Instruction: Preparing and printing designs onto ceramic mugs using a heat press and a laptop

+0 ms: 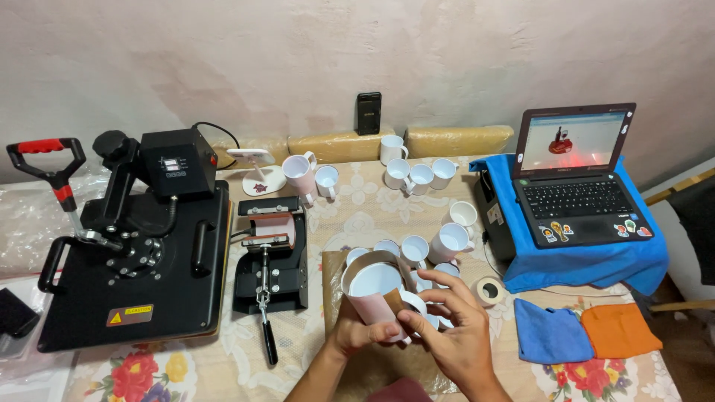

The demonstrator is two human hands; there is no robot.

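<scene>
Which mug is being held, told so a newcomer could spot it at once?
Start at the laptop on blue cloth, then go down-left past the cluster of white mugs. Left hand and right hand grip one mug. Only it wears a paper wrap.

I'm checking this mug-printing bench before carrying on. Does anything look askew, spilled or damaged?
Nothing looks spilled or broken. The one untidy spot is on the mug held by the left hand and right hand: its brown paper wrap stands loose above the rim rather than lying flat. The other white mugs sit upright.

White mug (375, 286), tilted, mouth up, wrapped in pink and brown paper.
</scene>
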